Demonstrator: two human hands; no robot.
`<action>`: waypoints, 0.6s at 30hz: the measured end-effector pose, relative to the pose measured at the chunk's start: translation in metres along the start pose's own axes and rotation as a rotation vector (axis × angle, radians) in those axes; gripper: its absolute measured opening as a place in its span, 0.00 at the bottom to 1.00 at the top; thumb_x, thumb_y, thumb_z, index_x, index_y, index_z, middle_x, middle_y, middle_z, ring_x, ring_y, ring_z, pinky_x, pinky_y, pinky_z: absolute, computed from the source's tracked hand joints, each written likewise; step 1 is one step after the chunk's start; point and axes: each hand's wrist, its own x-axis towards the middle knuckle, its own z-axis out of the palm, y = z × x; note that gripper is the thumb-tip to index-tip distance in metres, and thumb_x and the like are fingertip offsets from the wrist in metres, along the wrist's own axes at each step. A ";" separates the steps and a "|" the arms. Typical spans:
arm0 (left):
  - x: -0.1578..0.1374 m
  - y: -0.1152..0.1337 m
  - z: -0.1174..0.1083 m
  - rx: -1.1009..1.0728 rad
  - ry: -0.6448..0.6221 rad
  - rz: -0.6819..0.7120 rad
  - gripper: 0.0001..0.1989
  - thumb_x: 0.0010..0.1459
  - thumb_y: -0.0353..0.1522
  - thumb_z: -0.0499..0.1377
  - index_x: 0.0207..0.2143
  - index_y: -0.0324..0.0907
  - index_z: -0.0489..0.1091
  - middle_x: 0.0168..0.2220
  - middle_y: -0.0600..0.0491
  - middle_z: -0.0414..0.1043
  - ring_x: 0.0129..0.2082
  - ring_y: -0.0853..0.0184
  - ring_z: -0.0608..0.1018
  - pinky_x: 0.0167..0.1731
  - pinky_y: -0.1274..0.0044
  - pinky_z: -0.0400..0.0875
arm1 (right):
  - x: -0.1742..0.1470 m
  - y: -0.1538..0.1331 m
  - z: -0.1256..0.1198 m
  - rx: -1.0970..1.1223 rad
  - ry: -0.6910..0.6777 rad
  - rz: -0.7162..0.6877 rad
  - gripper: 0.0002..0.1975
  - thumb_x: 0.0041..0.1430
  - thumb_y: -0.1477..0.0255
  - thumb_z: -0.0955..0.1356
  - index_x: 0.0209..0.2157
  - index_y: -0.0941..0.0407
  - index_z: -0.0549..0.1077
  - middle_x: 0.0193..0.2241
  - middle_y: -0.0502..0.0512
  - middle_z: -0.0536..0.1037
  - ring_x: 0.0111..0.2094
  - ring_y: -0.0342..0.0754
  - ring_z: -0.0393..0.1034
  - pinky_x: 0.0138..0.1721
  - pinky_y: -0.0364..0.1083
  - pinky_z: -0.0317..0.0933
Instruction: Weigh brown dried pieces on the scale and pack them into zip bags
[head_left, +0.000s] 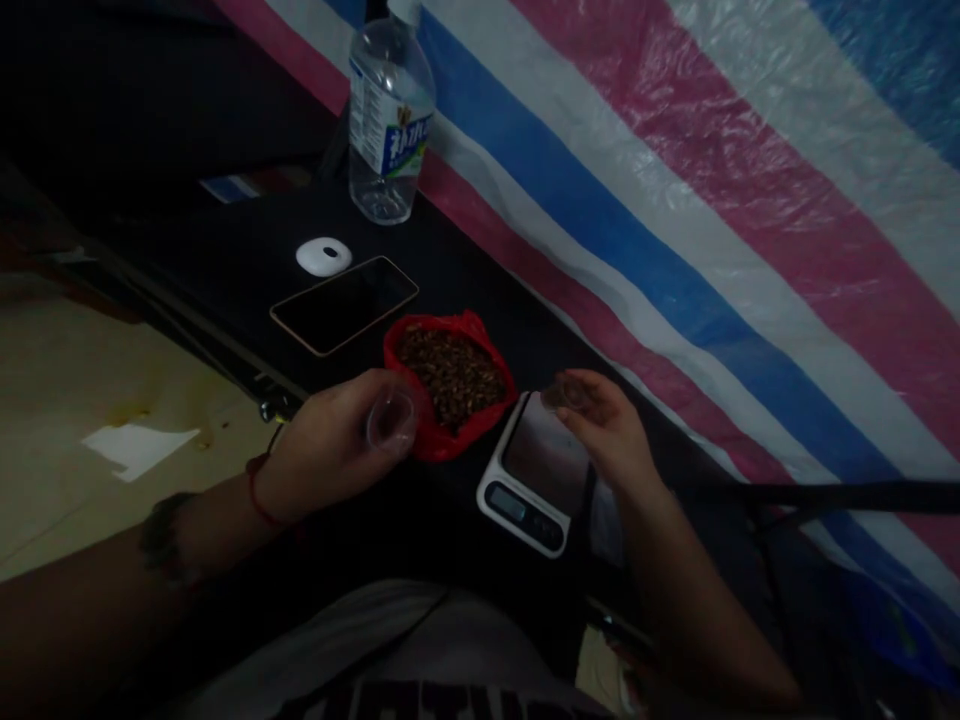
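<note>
My left hand (330, 440) is closed around a small clear plastic cup (391, 420), its round mouth facing up toward me. Close by on the right lies a red plastic bag (442, 447), rolled wide and filled with small brown seeds or beans (454, 375). Between the fingertips of my right hand (615, 430) is a small clear plastic piece (562, 393), perhaps a lid or shallow cup; the dim light hides its exact kind. It is over the far end of a white digital scale (525, 527), whose display is too dim to read.
A phone (345, 305) lies face up on the dark table beyond the bag, beside a white rounded device (324, 257). Farther back stands a clear, labelled plastic bottle (390, 130). Striped plastic sheeting (600, 220) slopes along the right side. White scrap (139, 445) lies on the floor.
</note>
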 end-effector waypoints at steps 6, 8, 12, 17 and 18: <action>-0.010 -0.003 0.006 -0.073 -0.004 -0.040 0.11 0.53 0.38 0.58 0.38 0.44 0.67 0.31 0.55 0.74 0.27 0.67 0.76 0.26 0.78 0.69 | -0.049 0.012 -0.025 -0.078 0.258 0.084 0.23 0.44 0.68 0.75 0.43 0.50 0.71 0.40 0.54 0.77 0.44 0.50 0.73 0.48 0.54 0.67; -0.008 -0.003 0.004 -0.102 -0.015 -0.087 0.12 0.53 0.39 0.58 0.38 0.44 0.67 0.32 0.55 0.74 0.29 0.66 0.77 0.27 0.77 0.70 | -0.056 0.011 -0.028 -0.097 0.326 0.107 0.22 0.44 0.68 0.75 0.44 0.51 0.71 0.40 0.54 0.77 0.43 0.51 0.73 0.48 0.55 0.67; -0.006 0.000 -0.004 -0.153 0.013 -0.192 0.14 0.52 0.42 0.59 0.39 0.45 0.67 0.34 0.54 0.75 0.33 0.64 0.78 0.31 0.75 0.72 | -0.056 0.015 -0.026 -0.264 0.333 0.111 0.22 0.46 0.67 0.73 0.45 0.52 0.70 0.41 0.56 0.77 0.44 0.52 0.73 0.49 0.56 0.66; -0.011 0.005 0.000 -0.176 -0.066 -0.177 0.13 0.52 0.42 0.59 0.38 0.46 0.67 0.34 0.56 0.74 0.32 0.64 0.77 0.30 0.75 0.72 | -0.057 0.030 -0.017 -0.622 0.240 0.122 0.21 0.46 0.66 0.73 0.44 0.54 0.72 0.44 0.58 0.76 0.48 0.55 0.69 0.54 0.58 0.60; -0.012 0.005 0.002 -0.173 -0.070 -0.165 0.13 0.52 0.42 0.59 0.38 0.46 0.66 0.33 0.56 0.74 0.31 0.65 0.77 0.30 0.75 0.71 | -0.059 0.030 -0.015 -0.649 0.253 0.114 0.23 0.45 0.66 0.73 0.45 0.54 0.72 0.46 0.59 0.74 0.50 0.56 0.67 0.55 0.59 0.58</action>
